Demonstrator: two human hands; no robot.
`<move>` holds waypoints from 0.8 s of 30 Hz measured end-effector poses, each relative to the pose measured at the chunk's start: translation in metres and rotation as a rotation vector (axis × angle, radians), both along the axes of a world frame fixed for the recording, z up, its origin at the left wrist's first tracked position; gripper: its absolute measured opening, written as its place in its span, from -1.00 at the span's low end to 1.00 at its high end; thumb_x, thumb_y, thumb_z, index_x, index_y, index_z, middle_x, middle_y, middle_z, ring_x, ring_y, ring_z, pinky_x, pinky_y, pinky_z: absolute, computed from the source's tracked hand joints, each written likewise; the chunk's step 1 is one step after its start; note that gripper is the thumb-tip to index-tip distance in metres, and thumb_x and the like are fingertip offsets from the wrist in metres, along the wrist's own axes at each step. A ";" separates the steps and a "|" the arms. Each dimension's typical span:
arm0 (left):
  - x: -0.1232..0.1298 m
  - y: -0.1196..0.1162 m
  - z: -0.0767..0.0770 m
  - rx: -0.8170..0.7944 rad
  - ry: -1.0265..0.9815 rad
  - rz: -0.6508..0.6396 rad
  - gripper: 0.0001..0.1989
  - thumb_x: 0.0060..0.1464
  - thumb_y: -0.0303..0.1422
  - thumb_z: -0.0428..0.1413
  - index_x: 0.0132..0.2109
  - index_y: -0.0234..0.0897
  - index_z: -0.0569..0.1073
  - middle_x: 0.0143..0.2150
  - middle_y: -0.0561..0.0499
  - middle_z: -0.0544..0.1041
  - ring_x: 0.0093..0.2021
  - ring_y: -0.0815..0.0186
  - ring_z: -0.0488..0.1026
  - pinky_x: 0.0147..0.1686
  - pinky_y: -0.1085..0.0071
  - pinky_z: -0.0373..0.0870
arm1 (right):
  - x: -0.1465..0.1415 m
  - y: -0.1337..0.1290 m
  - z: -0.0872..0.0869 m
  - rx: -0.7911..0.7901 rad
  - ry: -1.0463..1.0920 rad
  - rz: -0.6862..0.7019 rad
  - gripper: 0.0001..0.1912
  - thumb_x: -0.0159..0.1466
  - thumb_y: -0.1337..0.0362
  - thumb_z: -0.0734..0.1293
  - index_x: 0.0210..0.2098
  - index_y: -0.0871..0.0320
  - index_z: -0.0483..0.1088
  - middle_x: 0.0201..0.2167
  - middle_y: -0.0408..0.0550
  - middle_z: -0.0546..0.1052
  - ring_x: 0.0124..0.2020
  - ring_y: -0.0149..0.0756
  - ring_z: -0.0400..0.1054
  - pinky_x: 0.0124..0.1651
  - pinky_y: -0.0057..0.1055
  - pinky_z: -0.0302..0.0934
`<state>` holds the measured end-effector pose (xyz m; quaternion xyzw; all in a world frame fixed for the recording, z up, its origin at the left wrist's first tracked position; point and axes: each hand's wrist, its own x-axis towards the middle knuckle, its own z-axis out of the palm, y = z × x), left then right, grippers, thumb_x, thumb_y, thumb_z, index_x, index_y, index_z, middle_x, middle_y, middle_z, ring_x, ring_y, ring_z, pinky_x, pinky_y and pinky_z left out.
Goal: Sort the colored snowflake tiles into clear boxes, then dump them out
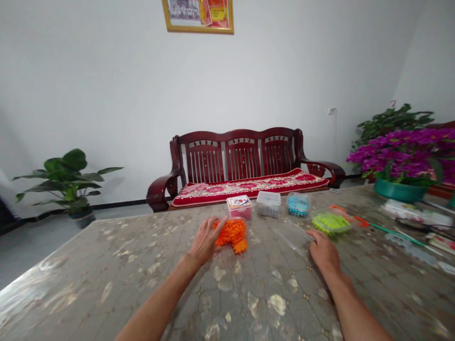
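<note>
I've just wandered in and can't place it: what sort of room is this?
Probably a home's living or sitting room. A carved wooden bench with a red patterned cushion stands by the wall, a framed picture hangs above, and purple flowers decorate the table.

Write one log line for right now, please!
left hand: at orange plastic pieces | right hand: fingers at clear rectangular plastic lid | nearby: lime-green plastic pieces, blue plastic pieces | contact firmness: cannot tell
</note>
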<state>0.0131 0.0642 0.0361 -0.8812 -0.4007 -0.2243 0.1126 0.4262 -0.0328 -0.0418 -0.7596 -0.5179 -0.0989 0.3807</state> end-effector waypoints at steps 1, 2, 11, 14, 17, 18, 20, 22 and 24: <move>0.000 -0.002 -0.003 0.014 -0.010 0.000 -0.04 -0.08 -0.25 0.40 0.38 -0.03 0.09 0.17 -0.15 0.28 0.15 -0.02 0.28 0.16 0.03 0.30 | 0.000 0.000 0.000 0.005 -0.004 0.000 -0.51 0.08 0.50 0.14 -0.11 0.15 0.55 0.02 0.06 0.55 0.03 -0.16 0.44 0.11 -0.23 0.31; 0.000 -0.003 -0.006 0.028 -0.020 0.001 -0.09 -0.04 -0.24 0.37 0.38 -0.02 0.10 0.17 -0.15 0.28 0.14 -0.02 0.29 0.15 0.04 0.32 | 0.000 0.000 0.000 0.011 -0.008 -0.001 -0.51 0.08 0.50 0.14 -0.12 0.14 0.56 0.01 0.06 0.56 0.03 -0.16 0.45 0.11 -0.23 0.31; -0.010 -0.008 -0.009 0.119 -0.122 -0.021 -0.45 0.16 -0.25 0.23 0.26 -0.12 0.31 0.07 -0.11 0.39 0.05 0.08 0.36 0.08 0.15 0.38 | -0.019 0.001 0.002 0.150 -0.090 0.081 -0.53 0.10 0.48 0.12 -0.16 0.14 0.56 0.00 0.05 0.55 0.04 -0.16 0.42 0.18 -0.17 0.28; -0.015 -0.004 -0.007 0.141 -0.166 -0.014 -0.66 0.27 -0.34 0.10 0.17 -0.13 0.39 -0.04 -0.06 0.45 -0.04 0.17 0.42 0.00 0.26 0.41 | -0.026 0.002 0.002 0.156 -0.115 0.130 -0.54 0.11 0.47 0.11 -0.17 0.13 0.56 -0.01 0.04 0.55 0.02 -0.18 0.43 0.16 -0.17 0.28; -0.018 -0.001 -0.005 0.166 -0.215 0.007 -0.70 0.28 -0.46 0.01 0.12 -0.17 0.43 -0.15 -0.02 0.48 -0.13 0.23 0.45 -0.10 0.35 0.43 | -0.030 0.002 0.003 0.144 -0.138 0.148 -0.54 0.10 0.48 0.12 -0.18 0.13 0.56 -0.01 0.04 0.55 0.00 -0.17 0.43 0.15 -0.16 0.29; -0.019 0.000 -0.004 0.179 -0.229 0.016 -0.70 0.27 -0.48 0.00 0.10 -0.18 0.44 -0.17 -0.02 0.48 -0.15 0.24 0.45 -0.12 0.37 0.43 | -0.031 0.002 0.003 0.136 -0.142 0.149 -0.54 0.10 0.48 0.12 -0.18 0.13 0.56 -0.01 0.04 0.55 0.00 -0.16 0.43 0.15 -0.16 0.29; -0.020 0.000 -0.003 0.210 -0.246 0.027 -0.71 0.27 -0.51 -0.02 0.03 -0.18 0.48 -0.23 -0.01 0.48 -0.19 0.25 0.45 -0.18 0.40 0.41 | -0.033 0.002 0.003 0.108 -0.150 0.153 -0.55 0.10 0.47 0.13 -0.18 0.14 0.57 0.00 0.05 0.55 0.01 -0.15 0.43 0.15 -0.15 0.29; -0.020 -0.001 -0.002 0.248 -0.250 0.028 -0.74 0.28 -0.49 -0.02 -0.04 -0.18 0.52 -0.28 0.00 0.47 -0.23 0.25 0.43 -0.24 0.43 0.38 | -0.035 0.001 0.004 0.061 -0.161 0.150 -0.56 0.10 0.47 0.15 -0.18 0.14 0.58 0.00 0.06 0.56 0.01 -0.12 0.42 0.15 -0.12 0.28; -0.021 -0.004 -0.002 0.289 -0.249 0.023 -0.76 0.30 -0.44 -0.03 -0.09 -0.18 0.55 -0.32 -0.01 0.45 -0.27 0.26 0.42 -0.28 0.44 0.35 | -0.038 0.001 0.004 0.014 -0.168 0.145 -0.57 0.10 0.47 0.16 -0.18 0.13 0.58 0.00 0.06 0.56 0.00 -0.11 0.42 0.15 -0.10 0.27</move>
